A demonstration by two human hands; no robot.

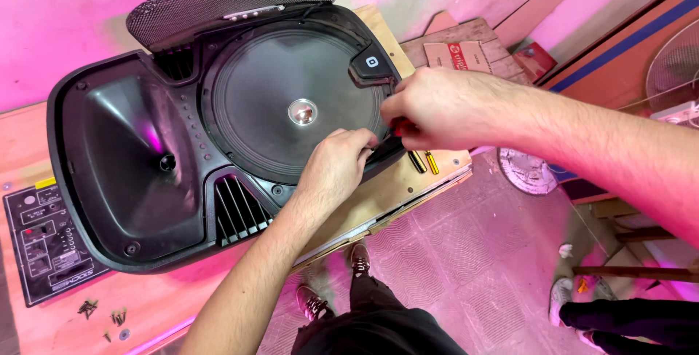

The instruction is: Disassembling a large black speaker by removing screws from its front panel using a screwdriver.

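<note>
Here, a black speaker cabinet (182, 144) is laid face-up on the desk (408, 180). Left hand (335, 169) is pinched on its right rim; right hand (437, 107) is closed around a red-handled tool (397, 128). Rim is best steadied throughout.

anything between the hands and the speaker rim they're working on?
Nothing visible. The left hand and right hand are both already at the rim of the black speaker cabinet, right beside the woofer. The grille is lifted off toward the back, clear of them. The fingertips' exact contact point is hidden.
</note>
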